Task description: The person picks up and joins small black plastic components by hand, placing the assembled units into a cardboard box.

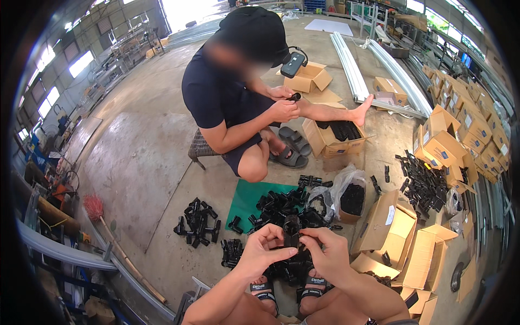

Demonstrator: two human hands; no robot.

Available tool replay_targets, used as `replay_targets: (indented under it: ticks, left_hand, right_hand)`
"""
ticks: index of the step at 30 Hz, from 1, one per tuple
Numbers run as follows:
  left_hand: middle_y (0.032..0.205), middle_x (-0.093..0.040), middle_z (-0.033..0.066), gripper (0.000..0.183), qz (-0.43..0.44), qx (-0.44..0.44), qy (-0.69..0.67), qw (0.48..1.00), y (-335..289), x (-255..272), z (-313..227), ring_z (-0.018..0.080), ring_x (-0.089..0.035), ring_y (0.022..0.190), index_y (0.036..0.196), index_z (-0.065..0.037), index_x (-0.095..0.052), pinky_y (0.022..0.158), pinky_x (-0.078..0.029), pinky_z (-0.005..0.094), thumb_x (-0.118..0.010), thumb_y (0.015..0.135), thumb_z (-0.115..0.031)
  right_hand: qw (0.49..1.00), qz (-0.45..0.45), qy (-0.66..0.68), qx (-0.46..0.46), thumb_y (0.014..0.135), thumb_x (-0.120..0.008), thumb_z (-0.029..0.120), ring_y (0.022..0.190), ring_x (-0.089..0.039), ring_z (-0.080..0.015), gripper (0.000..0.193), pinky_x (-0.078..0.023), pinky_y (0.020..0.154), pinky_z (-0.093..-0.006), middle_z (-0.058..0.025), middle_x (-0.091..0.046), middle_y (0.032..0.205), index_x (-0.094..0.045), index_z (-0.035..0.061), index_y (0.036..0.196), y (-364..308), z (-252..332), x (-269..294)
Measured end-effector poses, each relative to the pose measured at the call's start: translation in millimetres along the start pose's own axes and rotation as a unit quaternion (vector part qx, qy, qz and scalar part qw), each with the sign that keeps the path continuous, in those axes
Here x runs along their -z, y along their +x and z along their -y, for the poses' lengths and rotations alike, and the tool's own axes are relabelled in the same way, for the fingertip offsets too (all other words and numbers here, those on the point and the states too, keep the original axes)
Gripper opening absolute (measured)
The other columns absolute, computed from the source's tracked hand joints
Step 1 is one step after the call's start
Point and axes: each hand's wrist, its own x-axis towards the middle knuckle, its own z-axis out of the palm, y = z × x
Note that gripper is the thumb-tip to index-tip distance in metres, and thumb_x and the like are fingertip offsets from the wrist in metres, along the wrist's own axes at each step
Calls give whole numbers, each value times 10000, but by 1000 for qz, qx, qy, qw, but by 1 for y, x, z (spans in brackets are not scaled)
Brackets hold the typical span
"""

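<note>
Both my hands hold one black tubular fitting (pixel 291 232) upright in front of me, its round open end facing up. My left hand (pixel 264 250) grips its left side between thumb and fingers. On the right side, the fingertips of my right hand (pixel 326 250) pinch it near the middle. Below and beyond it lies a heap of similar black fittings (pixel 276 206), partly on a green sheet (pixel 244 196). A smaller pile of black fittings (pixel 197 222) lies to the left. Beside the heap stands a plastic-lined box of small black parts (pixel 352 197).
A person (pixel 227 97) sits opposite on a low stool, holding a small black part. A carton of black parts (pixel 338 135) stands by their leg. Open cartons (pixel 403 233) and a loose black pile (pixel 425 181) are on the right. A broom (pixel 124 246) lies left.
</note>
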Motion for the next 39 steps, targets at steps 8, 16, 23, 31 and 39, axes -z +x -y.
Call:
replay_targets:
  ticks: [8, 16, 23, 31, 39]
  left_hand:
    - [998, -653, 4, 345, -2, 4, 6, 1000, -7, 6, -6, 109, -629, 937, 963, -83, -560, 819, -548, 269, -825, 779, 41]
    - [953, -678, 44, 395, -22, -11, 17, 1000, -2, 2, -5, 148, -680, 908, 927, -80, -569, 803, -562, 299, -820, 691, 113]
    - [970, -661, 29, 385, -59, -29, 13, 998, -1, -6, 10, 97, -625, 880, 943, -82, -543, 802, -511, 243, -778, 710, 114]
    - [962, -668, 26, 358, -32, -13, 11, 999, 4, -6, 3, 124, -648, 881, 939, -87, -573, 812, -532, 284, -816, 728, 70]
    - [980, -658, 9, 377, -33, -11, -22, 999, -5, 19, -3, 108, -639, 901, 954, -96, -562, 809, -534, 257, -803, 746, 106]
  right_hand:
    - [988, 47, -124, 85, 932, -644, 109, 845, -641, -331, 106, -522, 742, -392, -136, -645, 866, -663, 10, 964, 4, 2, -6]
    - [980, 129, -103, 109, 985, -575, 166, 849, -608, -392, 147, -488, 718, -465, -180, -576, 897, -586, 20, 966, 9, -4, 5]
    - [992, 97, -41, 64, 1007, -567, 257, 819, -631, -363, 224, -488, 686, -442, -146, -607, 844, -547, 37, 966, -3, -13, 14]
    - [977, 126, -119, 123, 996, -546, 208, 852, -635, -382, 190, -502, 728, -478, -172, -613, 864, -572, 37, 916, 1, -19, 5]
    - [994, 90, -16, 60, 947, -648, 156, 792, -644, -337, 173, -508, 702, -417, -137, -637, 888, -601, 42, 1068, 9, -1, -10]
